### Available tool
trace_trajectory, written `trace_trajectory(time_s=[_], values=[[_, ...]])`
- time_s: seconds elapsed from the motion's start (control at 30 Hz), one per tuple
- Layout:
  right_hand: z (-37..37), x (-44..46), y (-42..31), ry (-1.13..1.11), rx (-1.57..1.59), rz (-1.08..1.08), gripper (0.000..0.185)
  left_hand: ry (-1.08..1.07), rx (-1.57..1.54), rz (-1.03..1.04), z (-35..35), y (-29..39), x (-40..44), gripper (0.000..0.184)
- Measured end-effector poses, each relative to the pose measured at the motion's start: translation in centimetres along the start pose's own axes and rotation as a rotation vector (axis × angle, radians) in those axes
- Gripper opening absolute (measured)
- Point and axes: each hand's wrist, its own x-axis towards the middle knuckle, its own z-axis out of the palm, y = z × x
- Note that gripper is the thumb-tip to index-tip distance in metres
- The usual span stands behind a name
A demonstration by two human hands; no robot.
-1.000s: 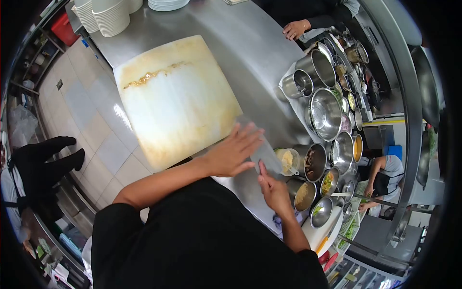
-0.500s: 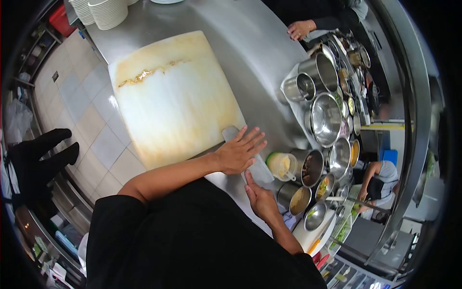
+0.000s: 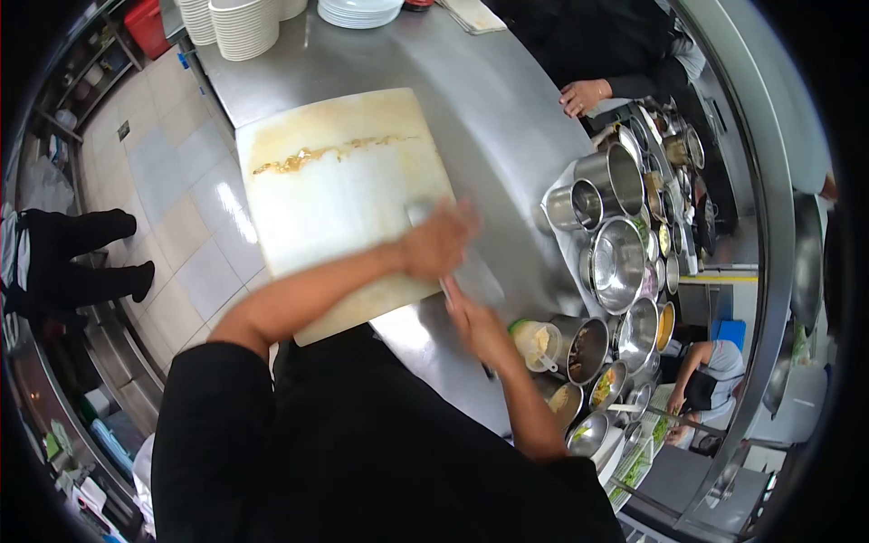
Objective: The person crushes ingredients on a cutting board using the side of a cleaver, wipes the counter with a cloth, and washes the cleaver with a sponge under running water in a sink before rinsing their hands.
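My right hand (image 3: 475, 321) is closed around the handle of a wide, flat metal blade (image 3: 484, 279). Motion blurs the blade, which lies at the right edge of a pale cutting board (image 3: 308, 217). My left hand (image 3: 436, 242) is over the blade and hides its middle; its fingers are smeared, so their shape is unclear. Whether the palm touches the metal cannot be made out. A wet yellow-brown streak (image 3: 303, 161) runs across the upper part of the board.
Stacked bowls (image 3: 244, 29) and plates (image 3: 359, 9) stand on the steel counter (image 3: 480, 109). Metal pots and bowls (image 3: 619, 264) of food line the right side, with a tub (image 3: 534, 344) near my right hand. A co-worker's hand (image 3: 584, 97) is at the upper right; other people stand farther off.
My left hand has gone from spread fingers on the blade to a blur above it. Both hands and the blade sit higher against the board, and the view has shifted.
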Motion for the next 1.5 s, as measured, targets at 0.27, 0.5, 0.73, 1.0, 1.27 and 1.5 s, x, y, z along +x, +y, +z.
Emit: trace_trajectory(time_s=[0.27, 0.5, 0.73, 1.0, 1.27, 1.5], values=[[-2.0, -4.6, 0.3, -0.113, -0.031, 0.162, 0.05, -0.089, 0.003, 0.015, -1.0, 5.9, 1.3, 0.062], [-3.9, 7.1, -2.9, -0.166, 0.119, 0.125, 0.05, 0.04, 0.043, -0.06, -3.1, -7.1, 2.2, 0.066], [-0.8, -12.6, -1.3, -0.236, 0.012, 0.399, 0.048, -0.048, -0.203, -0.012, 0.4, 13.5, -3.2, 0.066], [0.8, -1.7, -3.9, -0.193, 0.074, 0.068, 0.05, -0.024, -0.045, -0.092, -2.3, 2.5, -5.6, 0.068], [2.1, -3.5, -2.4, -0.175, 0.089, 0.087, 0.051, -0.165, -0.094, -0.093, -3.2, 4.0, -5.1, 0.067], [-0.5, -7.6, -0.6, -0.109, 0.058, 0.191, 0.052, -0.097, -0.04, 0.053, -1.1, 8.1, -1.2, 0.064]])
